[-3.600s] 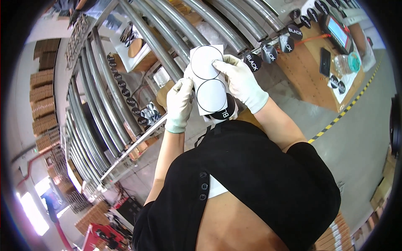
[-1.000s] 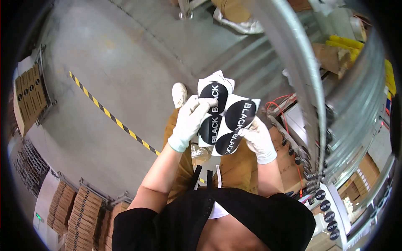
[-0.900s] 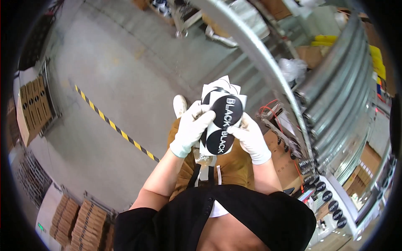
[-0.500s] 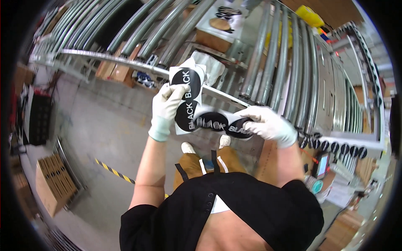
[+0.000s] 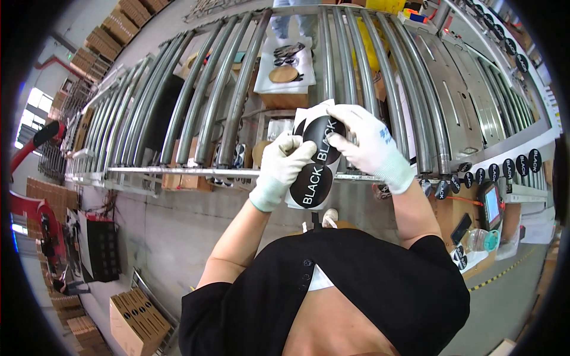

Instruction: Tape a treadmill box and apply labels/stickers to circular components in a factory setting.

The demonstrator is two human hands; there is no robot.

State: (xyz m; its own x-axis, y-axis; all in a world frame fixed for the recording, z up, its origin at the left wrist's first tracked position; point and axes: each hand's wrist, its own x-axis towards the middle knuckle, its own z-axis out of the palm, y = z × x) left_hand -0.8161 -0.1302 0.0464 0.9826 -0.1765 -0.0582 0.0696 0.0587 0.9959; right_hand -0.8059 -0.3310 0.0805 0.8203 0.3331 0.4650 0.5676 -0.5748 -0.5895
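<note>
In front of my chest is a white strip of round black stickers (image 5: 310, 185) with white lettering, folded so that its layers lie over each other. My left hand (image 5: 280, 166), in a white glove, pinches its left edge between thumb and fingers. At the upper right, my right hand (image 5: 371, 144), gloved too, grips the strip with thumb below and fingers above. Both hands are closed on it, near the front rail of the roller conveyor. How many layers are folded behind cannot be made out.
A roller conveyor (image 5: 237, 89) spans the area ahead, with a white-topped box (image 5: 284, 86) beneath its rollers. Round black stickers (image 5: 507, 169) hang along the right frame. Beside them are a handheld screen device (image 5: 491, 204), a phone (image 5: 461, 228) and a plastic jar (image 5: 481, 240). A carton (image 5: 138, 320) stands lower left.
My right hand has moved up and left toward my left hand, folding the outstretched strip together. My left hand has shifted right and down. The view has turned toward the conveyor.
</note>
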